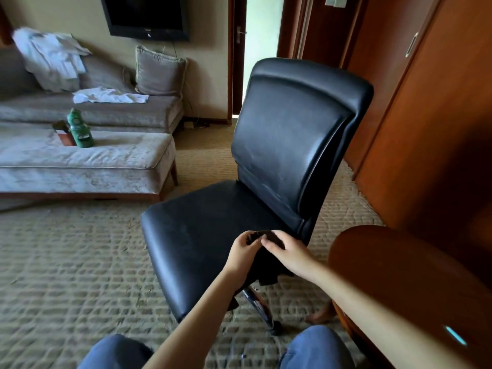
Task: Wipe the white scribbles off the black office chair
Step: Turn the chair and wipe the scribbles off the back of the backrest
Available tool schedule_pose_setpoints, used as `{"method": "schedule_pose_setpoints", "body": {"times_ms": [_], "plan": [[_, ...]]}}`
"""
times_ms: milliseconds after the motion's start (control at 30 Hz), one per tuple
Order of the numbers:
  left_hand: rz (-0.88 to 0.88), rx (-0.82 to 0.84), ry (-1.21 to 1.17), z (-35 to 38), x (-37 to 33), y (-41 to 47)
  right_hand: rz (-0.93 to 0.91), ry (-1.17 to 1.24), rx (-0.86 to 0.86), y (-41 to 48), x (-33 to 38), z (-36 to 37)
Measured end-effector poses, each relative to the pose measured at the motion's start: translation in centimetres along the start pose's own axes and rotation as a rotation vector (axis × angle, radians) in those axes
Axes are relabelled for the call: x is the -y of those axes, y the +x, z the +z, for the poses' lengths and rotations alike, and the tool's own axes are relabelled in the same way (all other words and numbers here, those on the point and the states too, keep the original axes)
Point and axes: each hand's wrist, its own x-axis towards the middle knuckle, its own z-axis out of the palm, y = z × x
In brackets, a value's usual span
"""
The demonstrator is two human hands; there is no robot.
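Head camera showed me the left hand (243, 253) and right hand (290, 253) pinching a dark cloth (267, 272) with curled fingers above the seat of the black office chair (287, 134). I judged the cloth limp, best wadded; the chair might roll. A wooden table (399, 262) crowded the right; the carpet (80, 249) lay open on the left.

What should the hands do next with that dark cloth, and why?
Probably lift the dark crumpled cloth up to the backrest of the black leather office chair and rub there. The left hand and right hand hold it bunched over the seat, while faint white streaks show low on the backrest.
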Motion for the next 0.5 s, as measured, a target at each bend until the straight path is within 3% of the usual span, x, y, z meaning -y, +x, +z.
{"method": "schedule_pose_setpoints", "body": {"times_ms": [133,333,500], "plan": [[0.008,0.057,-0.002,-0.4,-0.5,0.0,0.025,0.159,-0.047,-0.7,0.3,-1.1],[0.004,0.075,0.301,-0.6,-0.6,-0.7,-0.042,0.036,-0.106,-2.4,0.0,-1.2],[-0.05,0.305,0.487,-1.7,-0.1,-2.0,-0.016,0.113,-0.073,-3.4,-0.8,-0.2]]}}
